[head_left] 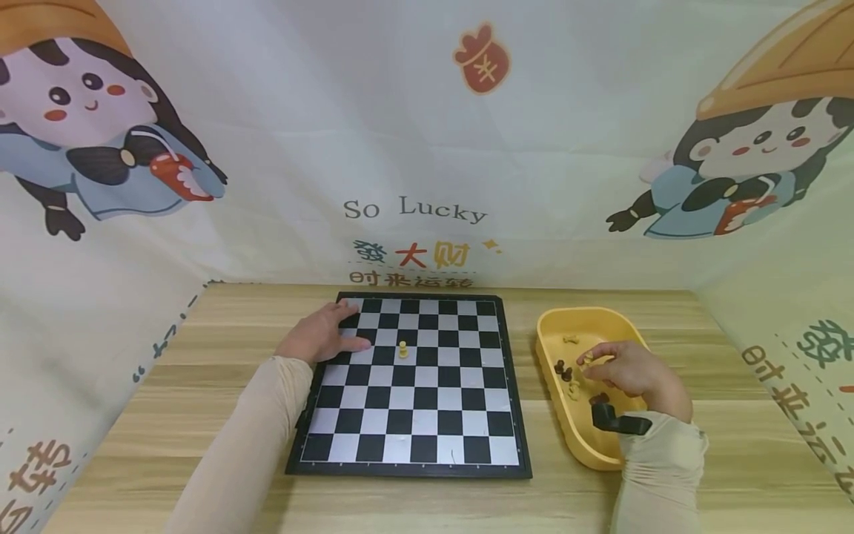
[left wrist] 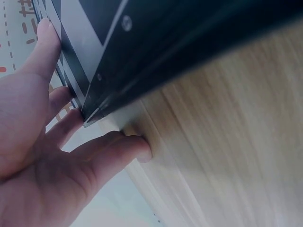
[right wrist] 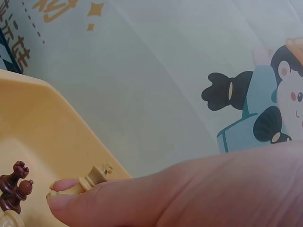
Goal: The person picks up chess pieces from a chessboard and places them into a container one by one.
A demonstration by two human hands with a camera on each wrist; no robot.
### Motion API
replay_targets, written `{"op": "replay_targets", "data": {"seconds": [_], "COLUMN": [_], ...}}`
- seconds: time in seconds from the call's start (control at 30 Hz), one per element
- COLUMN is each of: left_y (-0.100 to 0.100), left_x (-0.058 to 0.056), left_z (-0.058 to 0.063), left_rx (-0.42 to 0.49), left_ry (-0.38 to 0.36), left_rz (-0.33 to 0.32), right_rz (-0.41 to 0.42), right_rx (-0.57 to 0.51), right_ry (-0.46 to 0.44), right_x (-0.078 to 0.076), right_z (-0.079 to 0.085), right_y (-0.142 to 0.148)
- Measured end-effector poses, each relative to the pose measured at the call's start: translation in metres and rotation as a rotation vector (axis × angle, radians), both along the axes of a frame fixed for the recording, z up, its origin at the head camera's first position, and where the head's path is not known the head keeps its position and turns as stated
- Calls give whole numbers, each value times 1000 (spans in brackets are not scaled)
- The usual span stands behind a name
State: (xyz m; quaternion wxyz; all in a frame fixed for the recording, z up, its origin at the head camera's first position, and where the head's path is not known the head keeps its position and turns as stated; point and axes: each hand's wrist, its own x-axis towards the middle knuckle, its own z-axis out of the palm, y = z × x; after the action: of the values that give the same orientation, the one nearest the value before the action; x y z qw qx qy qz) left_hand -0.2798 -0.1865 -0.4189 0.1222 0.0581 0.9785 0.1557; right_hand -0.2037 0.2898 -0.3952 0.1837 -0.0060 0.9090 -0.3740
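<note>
My left hand (head_left: 320, 331) rests at the upper left edge of the black-and-white chessboard (head_left: 427, 470), its fingers spread. In the left wrist view its thumb and fingertips lie at the board's dark rim and one corner, with some fingers beside the wood. Over the yellow tray, my right hand (head_left: 630, 371) pinches a cream chess king (right wrist: 94, 177) between thumb and finger, the cross-topped crown sticking out. A single pale yellow chess piece (head_left: 403, 349) stands upright near the board's middle.
The yellow tray (head_left: 548, 348) sits right of the board on the wooden table (head_left: 167, 400). Inside it lie dark brown pieces (right wrist: 16, 187) and several cream ones, such as a small piece (head_left: 570, 339) near the far end. A printed cloth wall (head_left: 560, 185) closes off the back and sides.
</note>
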Motion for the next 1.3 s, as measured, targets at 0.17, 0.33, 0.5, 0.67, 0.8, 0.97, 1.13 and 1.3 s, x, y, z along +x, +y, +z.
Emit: {"op": "replay_targets", "data": {"seconds": [0.17,0.33,0.5,0.67,0.8,0.97,1.13,1.3], "left_y": [1,1,0,-1,-2,-2,-2,-2], "left_x": [-2,-2,-2,-3,-4,-5,-4,-3], "left_z": [0,0,-1,-2,-3,-5,-3,-3], "left_rx": [3,0,8,11,9,5,4,4], "left_ry": [-8,-7,-8,-17,-24,-18,-12,-9], "left_rz": [5,6,13,17,18,11,7,7], "right_rz": [-15,-18,-14,-5,-6,-19,-33,-42], "right_rx": [13,10,14,20,10,-2,9,4], "right_ry": [-4,-1,16,28,9,-8,-21,-30], "right_x": [0,0,0,0,0,0,0,1], "right_z": [1,1,0,-1,-1,-2,-3,-3], "right_y": [1,0,-1,-1,0,0,0,-1]}}
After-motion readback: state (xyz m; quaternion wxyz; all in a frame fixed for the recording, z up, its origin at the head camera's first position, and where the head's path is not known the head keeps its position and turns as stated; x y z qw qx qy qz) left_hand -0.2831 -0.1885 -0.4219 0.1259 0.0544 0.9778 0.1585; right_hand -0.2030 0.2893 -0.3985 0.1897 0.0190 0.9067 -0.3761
